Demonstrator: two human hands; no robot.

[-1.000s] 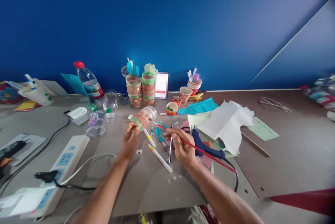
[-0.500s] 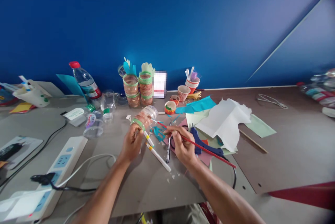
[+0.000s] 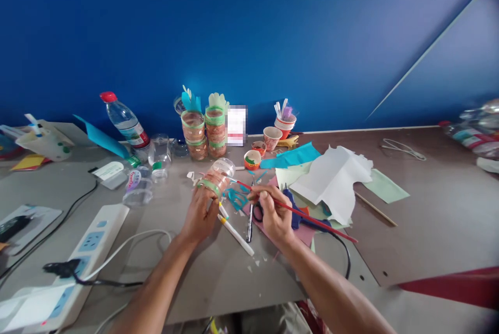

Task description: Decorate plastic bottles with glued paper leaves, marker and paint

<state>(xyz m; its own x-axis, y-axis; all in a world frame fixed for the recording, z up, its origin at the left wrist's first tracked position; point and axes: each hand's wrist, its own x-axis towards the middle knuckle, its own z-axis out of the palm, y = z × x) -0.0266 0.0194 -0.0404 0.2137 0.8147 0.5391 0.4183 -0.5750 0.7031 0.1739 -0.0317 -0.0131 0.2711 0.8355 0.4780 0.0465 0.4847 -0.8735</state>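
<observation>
My left hand (image 3: 200, 213) grips the near end of a clear plastic bottle piece (image 3: 217, 175), painted brownish with a green band and tilted on its side. In my right hand (image 3: 275, 214) is a long red-handled paintbrush (image 3: 312, 218), pinched near its front; its tip is at the painted side of the bottle piece. Under and beside my hands lie a white and yellow marker (image 3: 237, 236), a pen (image 3: 250, 225) and blue paper scraps (image 3: 237, 198). Beyond them stands a small cup with green paint (image 3: 252, 159).
Two stacked painted bottle holders (image 3: 194, 133) stand at the back. To the right are a blue glue gun (image 3: 294, 206) and crumpled white paper (image 3: 335, 180). On the left are a power strip (image 3: 102, 227), cables and a red-capped bottle (image 3: 130, 123). Paper cups (image 3: 272, 137) stand behind.
My left hand has shifted its fingers over the green-banded end, and the bottle piece has turned a little. The brush has moved slightly; its tip stays at the painted surface.
</observation>
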